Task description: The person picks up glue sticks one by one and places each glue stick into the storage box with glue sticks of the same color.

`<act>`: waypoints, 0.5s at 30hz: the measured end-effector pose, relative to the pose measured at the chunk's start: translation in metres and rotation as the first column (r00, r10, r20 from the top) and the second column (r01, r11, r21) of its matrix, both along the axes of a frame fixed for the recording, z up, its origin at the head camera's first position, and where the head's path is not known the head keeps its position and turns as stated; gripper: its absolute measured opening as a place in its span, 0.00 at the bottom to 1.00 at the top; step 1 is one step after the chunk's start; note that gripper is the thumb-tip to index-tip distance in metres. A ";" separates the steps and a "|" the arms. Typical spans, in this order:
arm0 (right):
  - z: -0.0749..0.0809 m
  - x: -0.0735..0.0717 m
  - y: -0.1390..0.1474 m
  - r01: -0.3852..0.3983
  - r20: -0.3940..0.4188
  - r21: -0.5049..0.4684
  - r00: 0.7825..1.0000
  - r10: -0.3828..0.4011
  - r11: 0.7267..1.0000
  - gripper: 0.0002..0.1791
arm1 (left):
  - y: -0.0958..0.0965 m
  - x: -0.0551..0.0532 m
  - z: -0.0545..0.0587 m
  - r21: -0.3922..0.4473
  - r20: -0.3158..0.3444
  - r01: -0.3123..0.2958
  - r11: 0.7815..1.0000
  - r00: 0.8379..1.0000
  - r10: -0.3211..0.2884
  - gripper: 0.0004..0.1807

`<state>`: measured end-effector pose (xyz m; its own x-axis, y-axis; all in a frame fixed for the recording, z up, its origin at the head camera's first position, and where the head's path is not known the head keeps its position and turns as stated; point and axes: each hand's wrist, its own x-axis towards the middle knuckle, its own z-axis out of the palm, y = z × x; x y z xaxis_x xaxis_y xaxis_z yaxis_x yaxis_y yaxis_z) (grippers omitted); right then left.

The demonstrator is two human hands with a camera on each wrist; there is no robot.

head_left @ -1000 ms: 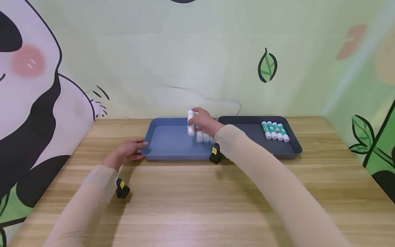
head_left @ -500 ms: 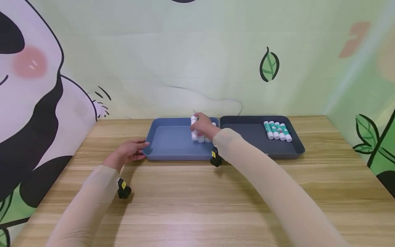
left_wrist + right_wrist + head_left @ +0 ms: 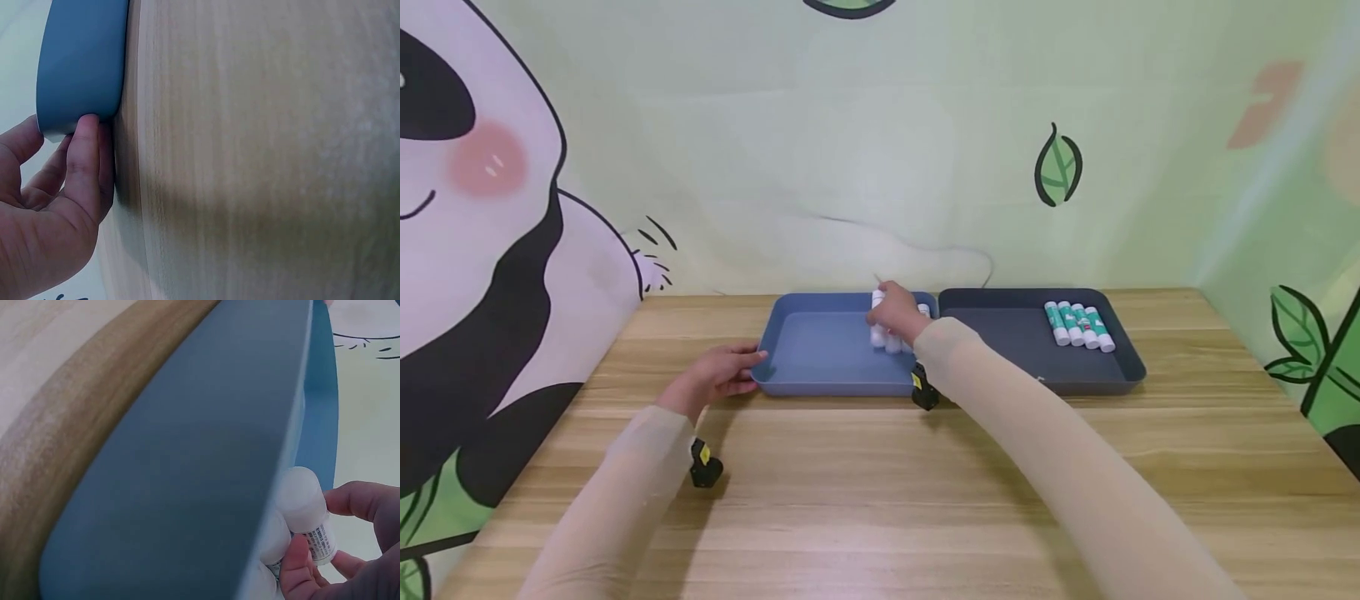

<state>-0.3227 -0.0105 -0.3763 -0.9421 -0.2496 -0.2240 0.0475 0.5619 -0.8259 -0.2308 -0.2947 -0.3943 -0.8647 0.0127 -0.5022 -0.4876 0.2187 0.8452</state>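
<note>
My right hand (image 3: 901, 313) holds a white-capped glue stick (image 3: 301, 500) between thumb and fingers, at the right part of the blue tray (image 3: 812, 346). The right wrist view shows printed text on its side. Against it lie more white-capped glue sticks (image 3: 273, 540), partly hidden by the tray wall and my hand. At the tray's left end, my left hand (image 3: 718, 372) grips the edge, with one digit at the rim and other fingers (image 3: 82, 159) against the outer wall.
A dark grey tray (image 3: 1000, 342) stands right beside the blue one. Several green-labelled glue sticks (image 3: 1078, 325) lie in a row at its right side. Both trays sit near the back of the wooden table (image 3: 850, 483), close to a printed wall cloth (image 3: 850, 167).
My right hand has lowered the glue stick into the blue tray and slightly right, beside the other sticks. My left hand has stayed on the tray's edge. The head view has shifted slightly.
</note>
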 end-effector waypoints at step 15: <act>-0.012 0.000 -0.006 -0.043 -0.204 0.272 0.974 0.102 0.961 0.24 | 0.007 -0.006 0.001 -0.019 -0.002 0.019 1.000 1.000 -0.019 0.38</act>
